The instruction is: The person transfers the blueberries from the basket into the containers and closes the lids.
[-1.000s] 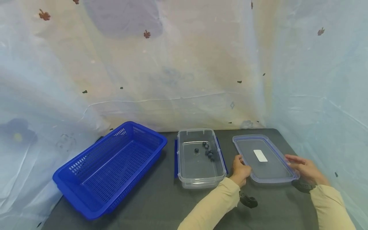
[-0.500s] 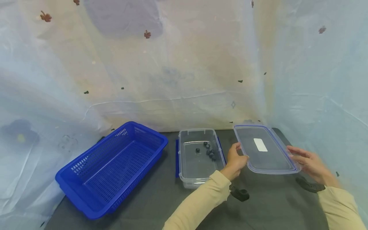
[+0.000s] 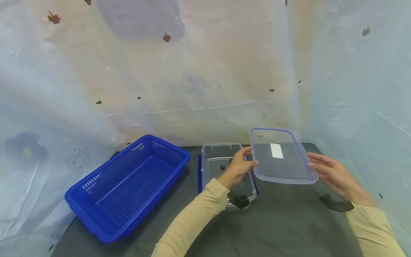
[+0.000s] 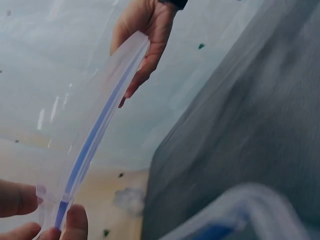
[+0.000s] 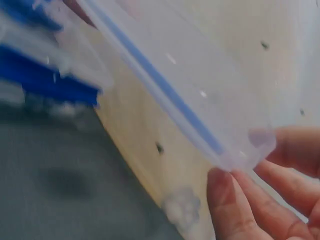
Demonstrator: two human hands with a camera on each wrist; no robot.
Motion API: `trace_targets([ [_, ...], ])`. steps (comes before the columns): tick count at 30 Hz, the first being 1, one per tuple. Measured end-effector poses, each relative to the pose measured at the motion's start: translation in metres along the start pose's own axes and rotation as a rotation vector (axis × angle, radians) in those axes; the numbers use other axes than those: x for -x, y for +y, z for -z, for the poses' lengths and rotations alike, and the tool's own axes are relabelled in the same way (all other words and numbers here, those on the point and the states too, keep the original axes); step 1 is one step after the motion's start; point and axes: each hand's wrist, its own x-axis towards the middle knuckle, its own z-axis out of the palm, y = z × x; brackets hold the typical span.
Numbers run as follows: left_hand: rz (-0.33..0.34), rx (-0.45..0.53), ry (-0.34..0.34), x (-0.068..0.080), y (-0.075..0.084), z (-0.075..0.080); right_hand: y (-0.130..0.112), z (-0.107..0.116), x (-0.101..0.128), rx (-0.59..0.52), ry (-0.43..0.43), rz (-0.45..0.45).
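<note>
A clear lid (image 3: 285, 162) with a blue seal and a white label is held up off the table between both hands. My left hand (image 3: 238, 167) pinches its left edge, with thumb and fingers on either side of the rim in the left wrist view. On the opposite edge, my right hand (image 3: 335, 176) grips the lid between thumb and fingers, seen close in the right wrist view. Below and left of the lid stands a clear plastic container (image 3: 210, 184) with blue side flaps. A dark blueberry-like ball (image 3: 223, 167) shows inside it; my left hand and forearm cover part of the container.
A large blue perforated basket (image 3: 128, 189) stands on the left of the dark grey table (image 3: 282, 225). Pale patterned sheeting (image 3: 205, 71) hangs behind the table and along its sides. A black strap (image 3: 239, 200) hangs at the left wrist, another black strap (image 3: 335, 203) at the right.
Both hands have raised the lid from near the table and carried it leftward. My left hand now overlaps the container and hides most of the dark balls. Basket and container stay in place.
</note>
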Motion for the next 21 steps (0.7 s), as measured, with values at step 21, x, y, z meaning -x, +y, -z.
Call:
trace_targets([
  [21, 0.040, 0.010, -0.101, 0.016, 0.036, 0.128, -0.009, -0.092, -0.066, 0.193, -0.075, -0.074],
])
